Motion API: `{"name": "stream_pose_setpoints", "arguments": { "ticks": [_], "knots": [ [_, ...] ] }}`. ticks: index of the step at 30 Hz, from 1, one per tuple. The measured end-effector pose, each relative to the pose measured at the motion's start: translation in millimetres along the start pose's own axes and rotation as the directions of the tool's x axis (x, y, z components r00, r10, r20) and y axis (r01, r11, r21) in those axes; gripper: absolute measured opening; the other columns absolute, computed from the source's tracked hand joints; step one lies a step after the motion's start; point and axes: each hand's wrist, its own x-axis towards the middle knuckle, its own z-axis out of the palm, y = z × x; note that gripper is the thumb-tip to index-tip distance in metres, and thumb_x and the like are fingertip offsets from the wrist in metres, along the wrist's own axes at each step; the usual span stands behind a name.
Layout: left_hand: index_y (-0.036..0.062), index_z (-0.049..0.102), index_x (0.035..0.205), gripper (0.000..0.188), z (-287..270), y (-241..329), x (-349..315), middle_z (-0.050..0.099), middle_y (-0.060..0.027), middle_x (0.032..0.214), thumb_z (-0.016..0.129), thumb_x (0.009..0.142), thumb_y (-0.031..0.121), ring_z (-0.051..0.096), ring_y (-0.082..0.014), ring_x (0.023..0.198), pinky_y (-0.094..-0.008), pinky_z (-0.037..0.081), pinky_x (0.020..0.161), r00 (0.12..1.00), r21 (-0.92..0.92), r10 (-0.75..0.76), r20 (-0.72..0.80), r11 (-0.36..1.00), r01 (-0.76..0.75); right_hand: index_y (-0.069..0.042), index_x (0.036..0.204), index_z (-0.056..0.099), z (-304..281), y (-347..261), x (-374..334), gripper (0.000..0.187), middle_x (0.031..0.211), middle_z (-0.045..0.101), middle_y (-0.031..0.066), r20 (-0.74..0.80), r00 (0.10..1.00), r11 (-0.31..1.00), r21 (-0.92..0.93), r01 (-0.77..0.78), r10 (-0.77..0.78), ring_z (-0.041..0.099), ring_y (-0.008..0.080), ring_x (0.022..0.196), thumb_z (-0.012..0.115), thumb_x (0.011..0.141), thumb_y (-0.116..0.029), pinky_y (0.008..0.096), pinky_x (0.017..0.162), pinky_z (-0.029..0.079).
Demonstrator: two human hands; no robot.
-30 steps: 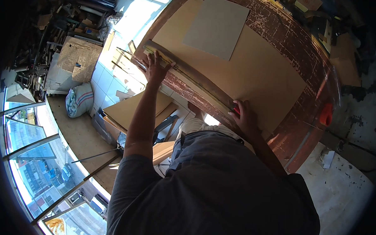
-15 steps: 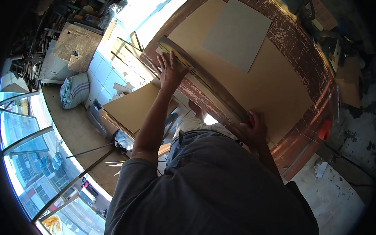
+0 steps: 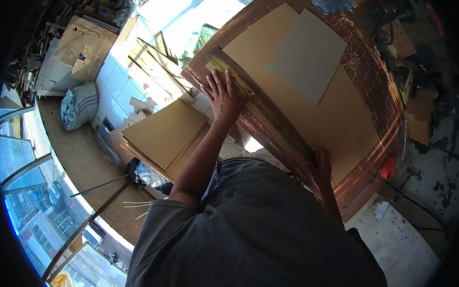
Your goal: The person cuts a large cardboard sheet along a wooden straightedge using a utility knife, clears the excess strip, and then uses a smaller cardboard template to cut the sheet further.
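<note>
A long brown straight bar (image 3: 268, 96) lies diagonally across a large tan board (image 3: 335, 127), near the board's edge closest to me. A thin yellow strip (image 3: 240, 83) shows along the bar's near side. My left hand (image 3: 225, 100) presses on the near side of the bar's far half, fingers spread and stretched out. At the bar's near end my right hand (image 3: 321, 169) is closed around a small red thing (image 3: 318, 158); the fingers hide most of it, so its kind is unclear. A smaller grey sheet (image 3: 310, 57) rests on the tan board.
The board lies on a worn reddish-brown table (image 3: 372, 95). Left of my left arm stands a stack of tan sheets (image 3: 163, 133). A striped sack (image 3: 79, 105) sits farther left. Beyond the table's right edge are a red object (image 3: 388, 168) and cardboard pieces (image 3: 419, 116).
The view has shifted, so the table sits slightly farther right and lower. Both hands keep their places on the bar, and the right hand still grips the red thing.
</note>
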Motion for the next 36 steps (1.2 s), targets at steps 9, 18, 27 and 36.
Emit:
{"name": "stream_pose_setpoints", "arguments": {
  "ticks": [9,18,27,36],
  "knots": [
    [0.0127,0.016,0.161,0.112,4,0,0,0.009,-0.0301,0.164,0.064,0.079,0.074,0.004,-0.0464,0.153,-0.0683,0.002,0.118,1.0,-0.031,-0.006,-0.026,1.0,0.006,-0.007,0.132,0.053,-1,-6,2,0.066,0.119,0.055,0.0136,0.017,0.999,0.999,0.031,-0.039,0.039,0.06,0.0314,0.112,0.085,0.075,-0.017,0.0403,0.095,0.05],
    [0.0138,0.02,0.16,0.114,9,1,0,0.01,-0.0277,0.165,0.068,0.075,0.073,0.003,-0.0451,0.153,-0.0677,0.0,0.118,0.999,-0.047,-0.017,-0.049,0.999,0.015,-0.007,0.13,0.055,-2,-9,2,0.064,0.119,0.056,0.0133,0.025,0.995,0.993,0.061,-0.098,0.097,0.06,0.0313,0.113,0.085,0.075,-0.019,0.0403,0.097,0.049],
    [0.0138,0.019,0.16,0.113,8,1,1,0.011,-0.0279,0.164,0.064,0.077,0.076,0.003,-0.0447,0.154,-0.0697,0.0,0.117,0.999,0.025,-0.031,-0.028,0.999,0.032,-0.007,0.131,0.055,0,-1,0,0.065,0.119,0.057,0.0141,0.005,1.0,0.998,0.063,-0.012,0.012,0.063,0.0317,0.112,0.085,0.077,-0.026,0.0416,0.093,0.052],
    [0.0117,0.021,0.16,0.113,14,0,2,0.013,-0.0288,0.164,0.066,0.076,0.075,0.006,-0.0453,0.153,-0.0711,0.002,0.116,0.998,0.108,-0.012,-0.058,0.994,0.018,-0.011,0.134,0.054,3,12,-5,0.067,0.119,0.055,0.0153,0.022,1.0,1.0,-0.007,-0.02,0.02,0.063,0.0357,0.108,0.077,0.082,-0.046,0.0453,0.088,0.054]
  ]
}}
